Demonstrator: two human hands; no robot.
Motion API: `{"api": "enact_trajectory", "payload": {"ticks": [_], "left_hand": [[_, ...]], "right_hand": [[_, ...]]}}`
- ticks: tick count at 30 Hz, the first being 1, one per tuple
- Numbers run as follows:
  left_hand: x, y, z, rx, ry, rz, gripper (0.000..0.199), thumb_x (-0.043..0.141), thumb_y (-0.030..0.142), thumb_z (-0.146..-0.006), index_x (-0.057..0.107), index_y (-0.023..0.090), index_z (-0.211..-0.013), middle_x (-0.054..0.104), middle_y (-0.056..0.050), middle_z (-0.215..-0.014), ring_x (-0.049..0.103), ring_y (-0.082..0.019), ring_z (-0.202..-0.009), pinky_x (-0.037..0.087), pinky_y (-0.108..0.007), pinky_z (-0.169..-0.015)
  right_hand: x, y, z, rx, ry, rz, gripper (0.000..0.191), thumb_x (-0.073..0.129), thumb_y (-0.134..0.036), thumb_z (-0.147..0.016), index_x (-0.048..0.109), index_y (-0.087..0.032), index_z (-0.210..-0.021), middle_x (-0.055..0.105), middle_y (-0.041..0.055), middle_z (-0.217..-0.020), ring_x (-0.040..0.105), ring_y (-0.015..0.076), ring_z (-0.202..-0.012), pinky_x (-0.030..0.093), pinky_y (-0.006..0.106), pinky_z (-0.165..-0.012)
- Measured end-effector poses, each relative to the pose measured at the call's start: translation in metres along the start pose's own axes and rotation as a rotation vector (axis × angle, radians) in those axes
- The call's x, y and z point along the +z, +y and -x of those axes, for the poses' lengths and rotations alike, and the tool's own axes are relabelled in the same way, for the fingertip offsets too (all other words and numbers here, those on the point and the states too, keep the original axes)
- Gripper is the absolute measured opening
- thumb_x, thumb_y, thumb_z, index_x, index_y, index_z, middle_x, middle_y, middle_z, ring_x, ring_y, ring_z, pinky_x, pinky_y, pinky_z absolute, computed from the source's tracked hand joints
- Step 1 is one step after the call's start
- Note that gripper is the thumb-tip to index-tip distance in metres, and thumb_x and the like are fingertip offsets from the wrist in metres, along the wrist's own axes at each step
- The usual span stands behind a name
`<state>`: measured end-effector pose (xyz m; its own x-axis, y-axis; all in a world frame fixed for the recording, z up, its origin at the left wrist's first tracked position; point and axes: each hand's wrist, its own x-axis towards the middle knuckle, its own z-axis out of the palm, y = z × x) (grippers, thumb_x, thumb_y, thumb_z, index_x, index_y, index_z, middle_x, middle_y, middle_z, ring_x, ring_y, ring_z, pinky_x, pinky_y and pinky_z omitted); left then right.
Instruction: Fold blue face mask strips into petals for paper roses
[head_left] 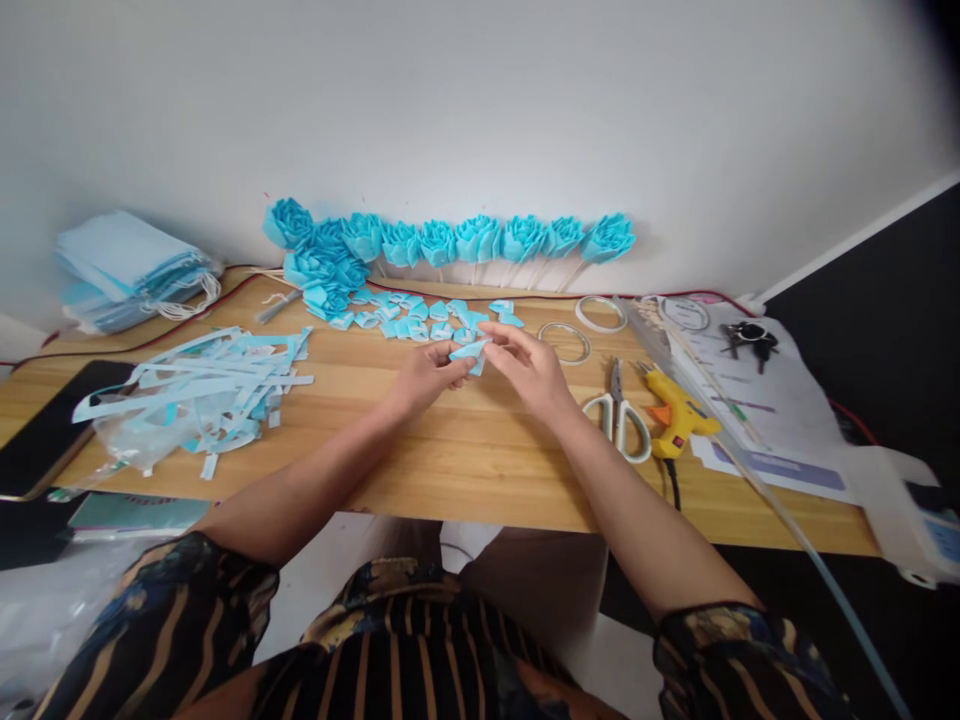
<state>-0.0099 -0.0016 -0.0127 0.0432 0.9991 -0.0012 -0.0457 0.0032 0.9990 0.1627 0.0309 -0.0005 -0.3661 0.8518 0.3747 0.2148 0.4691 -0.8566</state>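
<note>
Your left grip (429, 378) and right grip (534, 372) were both pinched nearly closed on a blue piece (468, 351). Folded bits (407, 328) lay just past it on the surface (457, 460).

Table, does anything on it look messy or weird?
Yes, the scraps on the left of the table look messy: cut strips lie tangled in a loose heap. Some flowers are bunched up, while others line up along the wall. I see no spill.

Nothing actually legible here tbh: the printed sheets (796, 402) right of the yellow glue gun (676, 415) and the label (939, 528) on the white container (885, 485) further right are just too blurry.
</note>
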Motion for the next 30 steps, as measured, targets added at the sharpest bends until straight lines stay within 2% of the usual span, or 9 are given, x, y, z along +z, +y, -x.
{"api": "enact_trajectory", "payload": {"ticks": [4, 9, 12, 15, 17, 25, 30], "left_hand": [[0.0028, 0.0009, 0.0010, 0.015, -0.027, -0.034, 0.025, 0.075, 0.036, -0.070, 0.061, 0.015, -0.074, 0.061, 0.001, -0.063, 0.052, -0.009, -0.056, 0.040, -0.023, -0.057], [0.0035, 0.0001, 0.0009, 0.026, -0.045, -0.036, 0.025, 0.074, 0.036, -0.071, 0.061, 0.015, -0.074, 0.060, 0.002, -0.061, 0.054, -0.009, -0.056, 0.041, -0.023, -0.057], [0.0027, -0.0017, 0.0002, 0.037, -0.054, -0.039, 0.025, 0.074, 0.037, -0.071, 0.062, 0.015, -0.075, 0.060, 0.002, -0.061, 0.053, -0.008, -0.056, 0.041, -0.022, -0.057], [0.0019, -0.0036, -0.0006, 0.054, -0.045, -0.031, 0.027, 0.076, 0.038, -0.069, 0.062, 0.015, -0.074, 0.059, 0.002, -0.060, 0.053, -0.008, -0.055, 0.041, -0.022, -0.056], [0.0014, -0.0037, -0.0010, 0.058, -0.036, -0.016, 0.028, 0.076, 0.039, -0.069, 0.062, 0.015, -0.073, 0.059, 0.002, -0.060, 0.053, -0.009, -0.055, 0.041, -0.022, -0.056], [-0.0005, 0.0019, 0.0008, 0.023, -0.022, 0.017, 0.026, 0.075, 0.037, -0.071, 0.062, 0.015, -0.076, 0.062, 0.000, -0.061, 0.053, -0.009, -0.054, 0.044, -0.025, -0.058], [-0.0003, 0.0007, 0.0011, 0.023, -0.009, 0.036, 0.027, 0.075, 0.038, -0.071, 0.063, 0.015, -0.076, 0.063, 0.000, -0.061, 0.053, -0.009, -0.054, 0.043, -0.024, -0.058]], "right_hand": [[0.0014, 0.0073, -0.0011, 0.127, -0.034, -0.098, 0.024, 0.069, -0.041, -0.080, 0.072, -0.020, -0.092, 0.065, -0.0007, -0.074, 0.057, 0.0132, -0.067, 0.046, 0.028, -0.065], [0.0051, 0.0054, 0.0004, 0.117, 0.042, -0.050, 0.016, 0.068, -0.035, -0.080, 0.071, -0.020, -0.083, 0.064, -0.0007, -0.069, 0.056, 0.0141, -0.065, 0.045, 0.028, -0.064], [0.0061, 0.0011, 0.0017, -0.009, 0.083, 0.098, 0.011, 0.065, -0.030, -0.083, 0.071, -0.022, -0.080, 0.069, 0.0010, -0.075, 0.061, 0.0165, -0.071, 0.047, 0.031, -0.071], [0.0058, 0.0011, 0.0024, -0.221, 0.118, 0.300, 0.014, 0.061, -0.027, -0.088, 0.073, -0.023, -0.080, 0.071, 0.0029, -0.079, 0.062, 0.0188, -0.078, 0.047, 0.034, -0.077], [0.0046, 0.0031, 0.0024, -0.315, 0.110, 0.385, 0.017, 0.059, -0.028, -0.091, 0.074, -0.025, -0.084, 0.072, 0.0040, -0.082, 0.063, 0.0199, -0.081, 0.047, 0.035, -0.079], [-0.0034, 0.0049, 0.0016, -0.450, 0.019, 0.506, 0.028, 0.050, -0.022, -0.096, 0.073, -0.028, -0.111, 0.073, 0.0064, -0.099, 0.063, 0.0216, -0.093, 0.049, 0.039, -0.083], [-0.0024, 0.0051, 0.0013, -0.491, -0.003, 0.579, 0.034, 0.046, -0.016, -0.095, 0.072, -0.027, -0.114, 0.074, 0.0071, -0.100, 0.062, 0.0220, -0.093, 0.049, 0.039, -0.081]]}}
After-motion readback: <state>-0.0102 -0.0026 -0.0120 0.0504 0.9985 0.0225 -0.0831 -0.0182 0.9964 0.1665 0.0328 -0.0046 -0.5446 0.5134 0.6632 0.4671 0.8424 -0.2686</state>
